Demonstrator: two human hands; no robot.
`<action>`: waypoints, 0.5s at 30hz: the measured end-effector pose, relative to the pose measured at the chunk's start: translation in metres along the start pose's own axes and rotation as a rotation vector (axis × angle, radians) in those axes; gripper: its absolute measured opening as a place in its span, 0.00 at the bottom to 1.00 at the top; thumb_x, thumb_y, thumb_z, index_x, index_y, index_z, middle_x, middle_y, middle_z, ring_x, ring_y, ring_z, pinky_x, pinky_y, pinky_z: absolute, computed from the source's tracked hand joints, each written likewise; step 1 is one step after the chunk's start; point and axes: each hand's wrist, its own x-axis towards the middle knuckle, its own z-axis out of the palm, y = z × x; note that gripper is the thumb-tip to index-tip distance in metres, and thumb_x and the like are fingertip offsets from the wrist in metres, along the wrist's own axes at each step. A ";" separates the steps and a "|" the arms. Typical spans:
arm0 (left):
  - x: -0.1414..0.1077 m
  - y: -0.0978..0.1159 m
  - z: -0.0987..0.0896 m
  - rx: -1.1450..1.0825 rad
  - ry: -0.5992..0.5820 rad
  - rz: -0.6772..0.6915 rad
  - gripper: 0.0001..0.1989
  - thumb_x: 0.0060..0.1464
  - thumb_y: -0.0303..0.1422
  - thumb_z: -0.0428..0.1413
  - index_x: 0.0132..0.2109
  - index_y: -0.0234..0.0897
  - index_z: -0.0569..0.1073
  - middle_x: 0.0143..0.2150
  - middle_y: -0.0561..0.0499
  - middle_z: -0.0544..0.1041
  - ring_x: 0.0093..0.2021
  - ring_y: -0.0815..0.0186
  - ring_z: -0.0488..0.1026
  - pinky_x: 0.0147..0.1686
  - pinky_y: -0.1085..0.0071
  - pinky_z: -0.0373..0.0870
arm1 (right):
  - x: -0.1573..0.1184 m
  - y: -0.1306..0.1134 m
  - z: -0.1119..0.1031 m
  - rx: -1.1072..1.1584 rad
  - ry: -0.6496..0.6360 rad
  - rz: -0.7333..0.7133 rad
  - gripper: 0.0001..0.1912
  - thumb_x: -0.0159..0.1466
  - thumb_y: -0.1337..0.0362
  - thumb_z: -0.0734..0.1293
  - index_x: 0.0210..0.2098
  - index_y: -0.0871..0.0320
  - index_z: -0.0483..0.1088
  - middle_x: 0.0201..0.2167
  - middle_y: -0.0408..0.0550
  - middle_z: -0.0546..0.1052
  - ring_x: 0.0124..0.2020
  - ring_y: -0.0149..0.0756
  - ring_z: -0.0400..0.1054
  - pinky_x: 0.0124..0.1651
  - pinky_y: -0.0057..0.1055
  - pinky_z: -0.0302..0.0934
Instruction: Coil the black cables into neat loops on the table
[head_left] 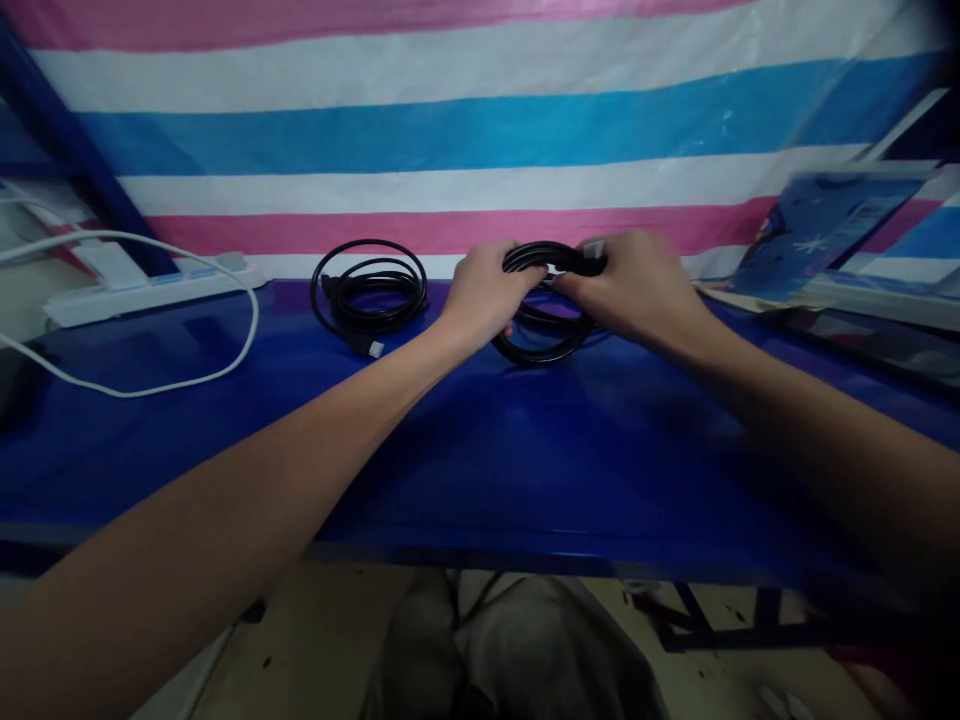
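Both hands grip a coiled black cable (pixel 546 352) above the blue tabletop, near its back edge. On the coil's left side, my left hand (pixel 486 290) is closed with the thumb over the loops. My right hand (pixel 637 285) pinches the right side, where a light metal plug end (pixel 594 248) shows by the fingers. The lower loops hang down close to the table; whether they touch it I cannot tell. A second black cable (pixel 379 318) lies coiled on the table left of my left hand, its plug pointing toward the front.
A white power strip (pixel 150 296) with a plugged-in adapter and a looping white cord (pixel 251 330) occupies the left. At the right stand a blue printed packet (pixel 814 235) and a dark flat object (pixel 870 345). A striped sheet (pixel 450 130) hangs behind the blue table (pixel 525 470).
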 end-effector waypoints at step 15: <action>-0.020 0.042 0.002 -0.852 -0.591 -0.136 0.24 0.60 0.30 0.50 0.16 0.38 0.56 0.10 0.60 0.51 0.10 0.79 0.52 0.23 0.75 0.66 | -0.002 0.000 -0.016 0.595 -0.069 -0.101 0.06 0.49 0.74 0.63 0.25 0.61 0.71 0.20 0.42 0.70 0.23 0.27 0.59 0.26 0.28 0.50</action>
